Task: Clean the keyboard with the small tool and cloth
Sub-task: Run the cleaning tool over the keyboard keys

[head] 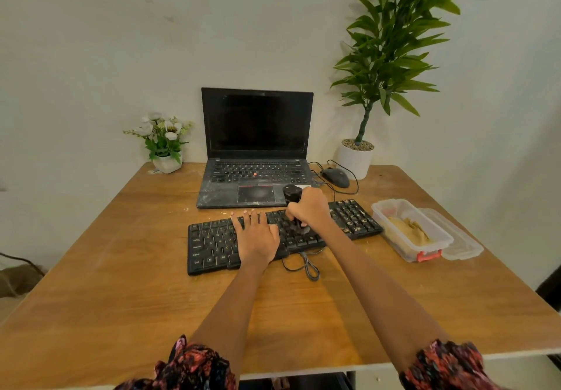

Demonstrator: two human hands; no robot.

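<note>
Keyboard [349,218] cleaning looks mid-way, head view only: you're on the brushing step, cloth step not started as far as I can judge, and no cloth shows anywhere on the desk [121,268]. Specks sit on the number pad at the right end, so that part looks undone; left half too dark to judge. Your left hand [258,236] lies flat, fingers spread and straight, pressing on the middle-left keys to steady the board. Your right hand [309,207] is curled tight round the small tool [291,194], a black handle with its top sticking out above the fist and its bristled end touching the keys just right of centre, just beside your left fingertips. The keyboard lies slightly skewed in front of the laptop [258,146], its cable [306,266] looped at the near edge. Mouse [335,176] sits behind it to the right; open plastic box [409,228] with tan stuff inside, its lid [464,247] beside it, sits just off the right end. Flower pot [167,162] and tall plant [355,159] stand at the back.
</note>
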